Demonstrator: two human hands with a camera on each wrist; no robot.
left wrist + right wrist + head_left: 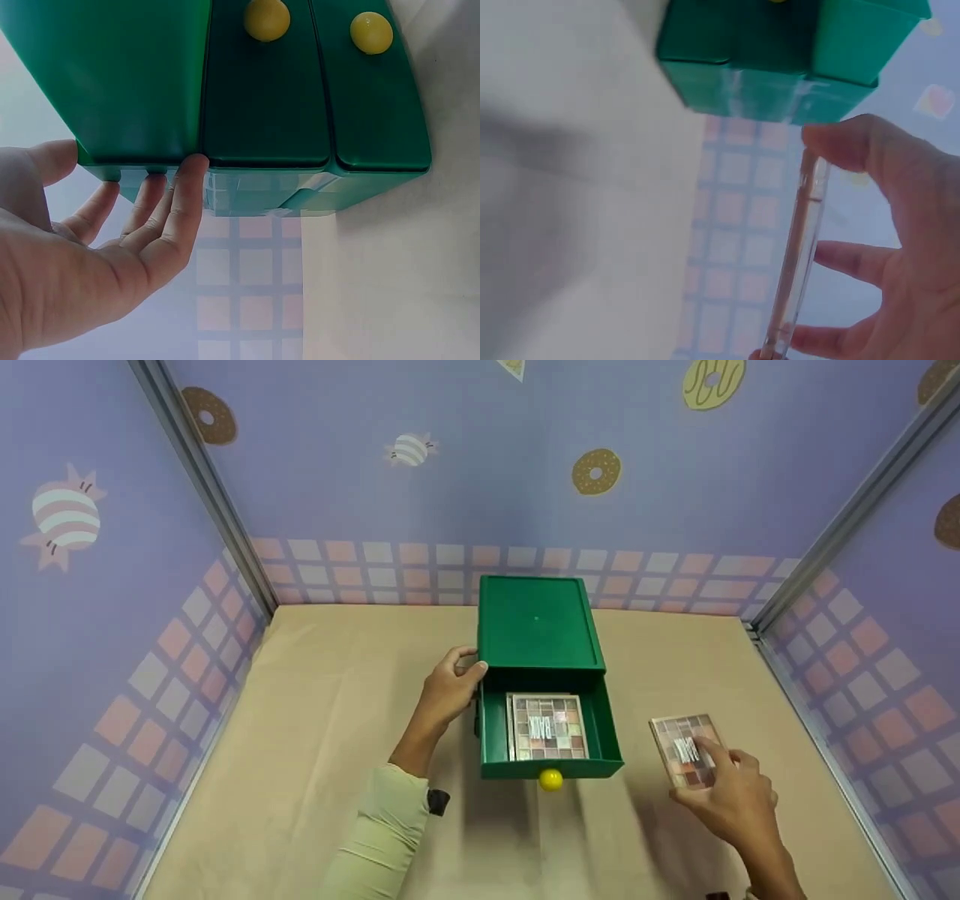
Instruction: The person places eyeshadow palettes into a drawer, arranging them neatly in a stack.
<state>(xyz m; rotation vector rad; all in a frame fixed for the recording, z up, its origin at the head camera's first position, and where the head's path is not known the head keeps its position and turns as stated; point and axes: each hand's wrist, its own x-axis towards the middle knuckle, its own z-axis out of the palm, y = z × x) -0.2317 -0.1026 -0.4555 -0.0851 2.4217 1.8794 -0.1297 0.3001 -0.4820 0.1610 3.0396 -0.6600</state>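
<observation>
My left hand (450, 688) touches the left side of a green drawer cabinet (538, 622), its fingertips against the wall and the thumb at the top edge. The top drawer (495, 742) is pulled out and holds stacked eyeshadow palettes (551, 727). Off to the right, my right hand (735, 795) grips another eyeshadow palette (667, 746) by its edges. Its checkered face with white lettering shows in the head view. From the right wrist, this palette (799, 247) is seen edge-on, with the thumb at its upper end and fingers along its side.
A yellow knob (550, 780) sticks out from the drawer front. Below, in the left wrist view, are two closed drawers (266, 97) with yellow knobs. The cabinet stands on a beige cloth-covered table (337, 660), with patterned walls (465, 502) at the back and sides.
</observation>
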